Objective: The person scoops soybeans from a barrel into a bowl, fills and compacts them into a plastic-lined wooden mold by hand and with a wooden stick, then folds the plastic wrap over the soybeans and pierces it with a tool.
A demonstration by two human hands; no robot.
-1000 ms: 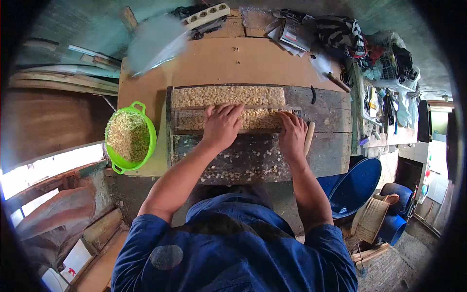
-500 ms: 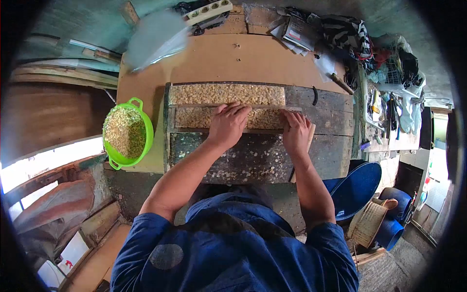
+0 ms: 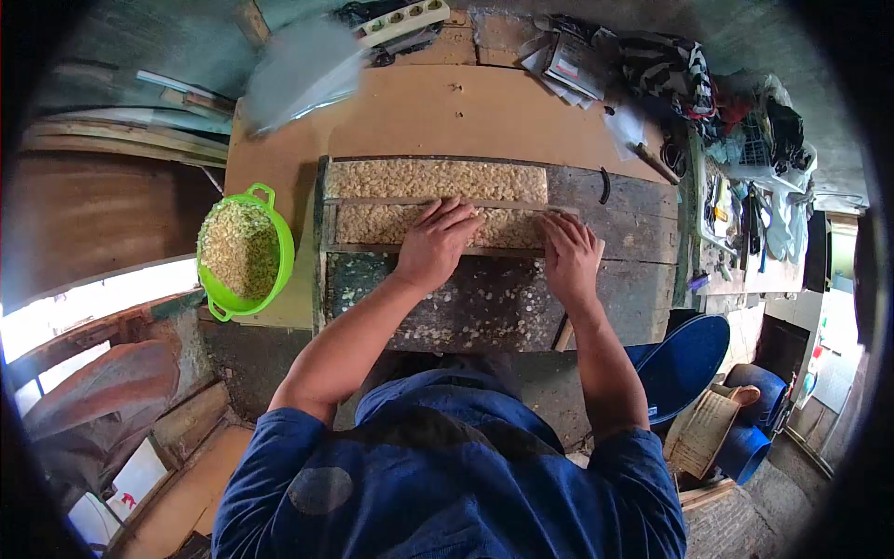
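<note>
A narrow wooden frame (image 3: 521, 252) lies on the dark work board, filled with a flat slab of pale beans (image 3: 371, 224). My left hand (image 3: 436, 244) rests on this slab, palm down, its fingers stretched over the frame's far rail. At the frame's right end is my right hand (image 3: 571, 253), fingers laid forward over the end of the slab and the wood. Just beyond lies a second bean slab (image 3: 438, 180), which looks wrapped in clear plastic. Part of a wooden stick (image 3: 563, 334) shows under my right wrist.
A green colander (image 3: 286, 256) of loose beans stands left of the dark board (image 3: 619, 224). Scattered beans lie near its front edge. Plastic sheets (image 3: 307, 79) and a power strip (image 3: 402, 20) are at the back. Blue barrels (image 3: 684, 368) stand at the right.
My right hand has shifted slightly, its fingers now lying flatter over the frame's end. My left hand stays in nearly the same place on the slab.
</note>
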